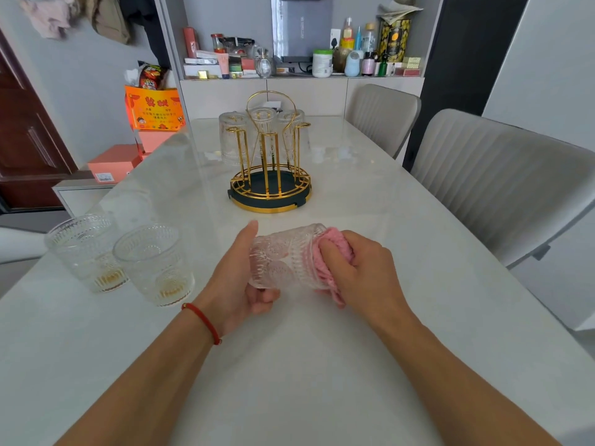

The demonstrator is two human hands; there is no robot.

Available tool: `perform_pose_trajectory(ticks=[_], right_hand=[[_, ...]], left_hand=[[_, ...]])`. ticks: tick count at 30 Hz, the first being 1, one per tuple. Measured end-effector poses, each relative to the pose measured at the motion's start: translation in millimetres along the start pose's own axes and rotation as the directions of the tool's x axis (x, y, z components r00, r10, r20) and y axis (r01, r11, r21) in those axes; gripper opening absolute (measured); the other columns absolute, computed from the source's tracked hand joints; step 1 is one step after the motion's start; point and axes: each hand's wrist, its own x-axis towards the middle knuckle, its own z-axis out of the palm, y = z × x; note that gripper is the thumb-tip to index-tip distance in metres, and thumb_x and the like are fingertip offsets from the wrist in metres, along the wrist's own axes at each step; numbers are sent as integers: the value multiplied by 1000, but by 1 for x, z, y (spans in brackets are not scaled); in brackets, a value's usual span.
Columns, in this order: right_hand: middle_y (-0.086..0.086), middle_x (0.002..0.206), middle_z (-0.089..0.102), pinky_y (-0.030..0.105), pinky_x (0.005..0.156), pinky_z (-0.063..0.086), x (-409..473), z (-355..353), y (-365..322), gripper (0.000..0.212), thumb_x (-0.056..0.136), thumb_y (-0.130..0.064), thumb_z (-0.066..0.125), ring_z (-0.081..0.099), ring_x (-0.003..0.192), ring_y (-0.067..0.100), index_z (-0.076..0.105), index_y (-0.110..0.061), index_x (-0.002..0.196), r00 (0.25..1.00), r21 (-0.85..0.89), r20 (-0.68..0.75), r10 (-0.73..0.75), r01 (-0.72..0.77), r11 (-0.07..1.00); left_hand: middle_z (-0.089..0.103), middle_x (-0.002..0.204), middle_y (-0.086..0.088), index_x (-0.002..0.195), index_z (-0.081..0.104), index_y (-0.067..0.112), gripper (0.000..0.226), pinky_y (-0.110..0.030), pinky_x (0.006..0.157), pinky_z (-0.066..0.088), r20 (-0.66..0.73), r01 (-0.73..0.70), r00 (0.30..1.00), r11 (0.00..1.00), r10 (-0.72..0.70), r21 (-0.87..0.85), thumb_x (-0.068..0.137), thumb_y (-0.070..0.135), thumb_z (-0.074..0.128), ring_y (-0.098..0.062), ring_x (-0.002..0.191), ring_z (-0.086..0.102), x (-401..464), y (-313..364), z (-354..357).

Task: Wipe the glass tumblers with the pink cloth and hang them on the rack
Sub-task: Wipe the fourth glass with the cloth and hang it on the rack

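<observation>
The tumbler in hand (283, 257) lies on its side at lower centre of the frame, above the table (370, 204); its mouth faces right. The left hand (240, 281) cups the base end, thumb extended along the top, fingers curled underneath. The right hand (357, 268) is closed round the pink cloth (331, 249), which is bunched at the rim and appears pushed into the mouth.

Procedure, as judged: keep the left hand's hold firm on the ribbed wall; turn the glass against the cloth so that the whole inner wall is covered; wipe the outside likewise; avoid squeezing the rim.

Two upright tumblers (122, 255) wait at lower left; the gold rack (270, 188), centre frame, already carries three inverted glasses (232, 136), with front pegs free.
</observation>
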Motion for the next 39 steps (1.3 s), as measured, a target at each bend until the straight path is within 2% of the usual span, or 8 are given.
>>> perform_pose_trajectory(ticks=[3,7,14,21,28,33,36,39], right_hand=[[12,49,61,28,41,46,2,-6,-1,41,98,-26,54,59,38,17,54,-4,64,990,122,45,136,-140,983],[4,51,57,24,42,42,2,-9,1,33,93,-26,65,54,41,10,59,-5,68,996,112,59,61,-68,991],[4,68,67,40,60,53,4,-18,3,11,89,-26,71,62,67,27,73,-17,83,990,57,-12,-139,140,989],[39,71,61,18,37,38,4,-14,7,40,93,-26,65,59,43,35,58,12,80,975,315,76,209,-222,923],[14,68,65,37,52,50,6,-18,10,8,86,-19,73,57,57,23,73,-12,82,995,131,-42,-93,97,987],[16,64,65,26,46,50,5,-15,6,15,86,-20,71,57,52,18,71,-9,75,993,86,-103,-50,59,995],[26,70,68,50,54,61,5,-10,7,23,86,-21,71,71,57,35,69,1,79,990,310,-13,141,-130,942],[13,69,69,44,57,57,4,-13,11,13,87,-22,69,68,65,32,74,-12,81,998,110,-63,-17,24,994]], left_hand=[[52,67,-9,105,63,20,50,-24,48,25,38,-149,988,988,151,-42,105,58,32,-19,48,42,1,-1,9],[42,70,-6,98,56,24,30,-20,42,26,-143,-296,932,927,333,228,107,32,29,-12,47,33,6,-4,13],[38,54,-4,69,39,23,42,-15,43,19,-75,-67,993,968,88,243,100,51,32,-11,38,27,-1,-4,9],[39,58,-2,98,55,15,55,-23,48,19,-49,-125,990,985,131,123,104,59,22,-15,52,28,3,-13,19],[20,54,2,66,31,25,50,-17,44,11,-4,82,997,979,-83,189,91,68,26,-14,49,11,-4,-5,12],[30,54,-1,71,37,22,58,-18,45,15,21,106,994,979,-112,171,93,74,24,-15,47,19,-1,-6,10],[42,54,-3,85,50,16,62,-22,48,17,-56,-21,998,989,29,147,98,71,25,-15,45,26,0,-9,18],[33,53,-1,72,40,21,54,-17,48,14,-94,51,995,982,-35,181,96,68,29,-13,44,18,-2,-7,16]])
